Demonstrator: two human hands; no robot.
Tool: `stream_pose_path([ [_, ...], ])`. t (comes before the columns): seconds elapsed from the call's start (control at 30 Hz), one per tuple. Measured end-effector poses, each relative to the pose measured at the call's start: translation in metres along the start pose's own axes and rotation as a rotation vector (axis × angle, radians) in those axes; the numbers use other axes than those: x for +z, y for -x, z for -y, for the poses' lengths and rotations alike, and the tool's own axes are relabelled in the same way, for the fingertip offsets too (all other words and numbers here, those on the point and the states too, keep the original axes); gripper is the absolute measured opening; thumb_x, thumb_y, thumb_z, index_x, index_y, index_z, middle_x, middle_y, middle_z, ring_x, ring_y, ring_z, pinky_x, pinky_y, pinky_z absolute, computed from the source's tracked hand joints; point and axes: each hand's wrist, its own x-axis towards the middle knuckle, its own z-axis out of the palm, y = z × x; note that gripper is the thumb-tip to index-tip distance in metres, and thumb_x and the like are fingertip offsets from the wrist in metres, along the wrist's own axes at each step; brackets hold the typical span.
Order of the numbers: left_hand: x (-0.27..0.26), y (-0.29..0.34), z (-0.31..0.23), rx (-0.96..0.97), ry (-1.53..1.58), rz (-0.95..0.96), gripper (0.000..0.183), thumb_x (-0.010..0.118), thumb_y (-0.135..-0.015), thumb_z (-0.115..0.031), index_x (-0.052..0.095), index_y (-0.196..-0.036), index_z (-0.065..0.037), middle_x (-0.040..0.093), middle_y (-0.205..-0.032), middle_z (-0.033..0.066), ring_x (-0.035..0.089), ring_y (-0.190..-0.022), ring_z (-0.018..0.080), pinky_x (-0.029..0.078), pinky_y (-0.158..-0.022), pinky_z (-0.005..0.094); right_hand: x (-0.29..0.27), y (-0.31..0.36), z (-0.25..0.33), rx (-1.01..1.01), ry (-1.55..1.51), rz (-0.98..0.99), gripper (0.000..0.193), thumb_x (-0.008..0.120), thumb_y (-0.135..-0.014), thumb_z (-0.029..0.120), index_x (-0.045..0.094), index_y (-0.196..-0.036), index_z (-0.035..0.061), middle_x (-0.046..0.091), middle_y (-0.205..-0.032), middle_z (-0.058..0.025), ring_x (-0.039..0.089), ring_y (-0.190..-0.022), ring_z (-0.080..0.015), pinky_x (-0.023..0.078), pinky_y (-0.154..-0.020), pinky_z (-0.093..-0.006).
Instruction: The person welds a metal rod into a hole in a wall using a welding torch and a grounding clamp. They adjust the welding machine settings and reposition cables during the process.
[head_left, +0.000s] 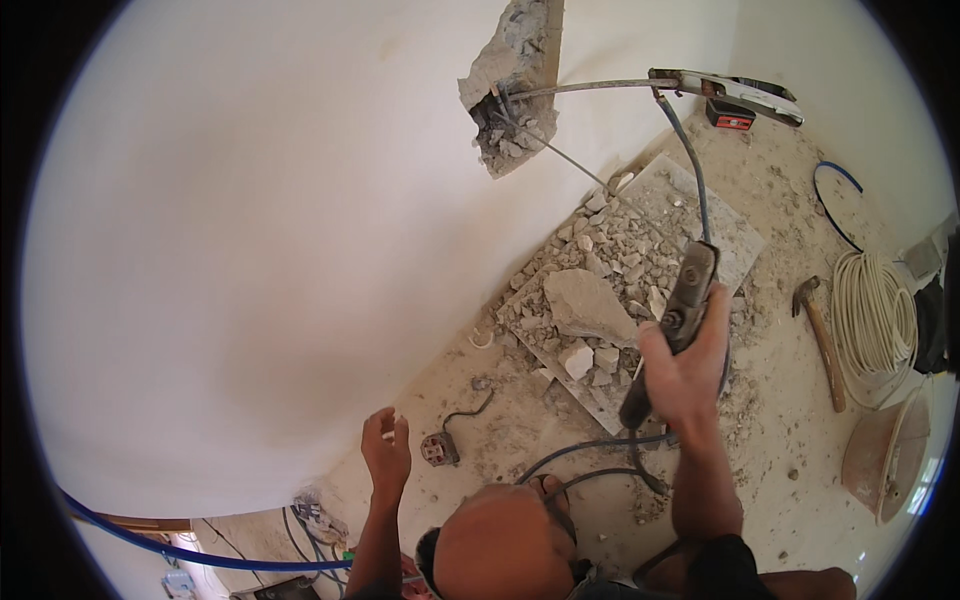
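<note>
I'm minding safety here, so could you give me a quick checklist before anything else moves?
1. Grip on the dark tool: ok, the right hand is wrapped around it.
2. Left hand free: ok, open and apparently empty.
3. Gloves on: not ok, both hands are bare.
4. Foot clear of cables: not ok, dark cables run right by it.
5. Hammer set down: ok, on the floor beside the coil of pale cable.
6. Tool not live: cannot tell.
</note>
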Motion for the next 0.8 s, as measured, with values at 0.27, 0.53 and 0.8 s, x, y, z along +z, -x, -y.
stream_pose_path([
  [0.27, -0.005, 0.067, 0.059, -0.141, -0.249, 0.1, 0.066, 0.076, -0.079, -0.027, 0.044, -0.13, 0.0, 0.046, -0.122, 0.0241, 0.051, -0.108, 0.0384, 0.044, -0.092, 0.045, 0.059, 0.001, -0.003, -0.141, 0.034, -0.191, 0.055, 0.069, -0.067, 0.011, 0.045, -0.112, -0.0068, 0.044, -0.098, -0.0212, 0.049, -0.088, -0.0384, 0.042, -0.075, -0.0464],
  [0.53, 0.006, 0.073, 0.053, -0.099, -0.343, 0.24, 0.082, 0.079, -0.075, -0.037, 0.038, -0.136, -0.001, 0.04, -0.132, 0.0259, 0.043, -0.123, 0.0415, 0.041, -0.1, 0.0471, 0.056, 0.001, -0.003, -0.151, 0.037, -0.183, 0.054, 0.07, -0.064, 0.012, 0.045, -0.108, -0.0077, 0.043, -0.096, -0.0212, 0.048, -0.086, -0.0396, 0.041, -0.072, -0.0475],
  [0.8, 0.025, 0.064, 0.047, -0.07, -0.34, 0.301, 0.082, 0.08, -0.074, -0.038, 0.038, -0.136, -0.005, 0.041, -0.131, 0.0245, 0.046, -0.121, 0.0415, 0.043, -0.097, 0.0476, 0.054, -0.004, -0.001, -0.174, 0.047, -0.228, 0.054, 0.071, -0.064, 0.013, 0.045, -0.107, -0.0067, 0.043, -0.094, -0.0206, 0.048, -0.085, -0.0394, 0.041, -0.073, -0.0475],
])
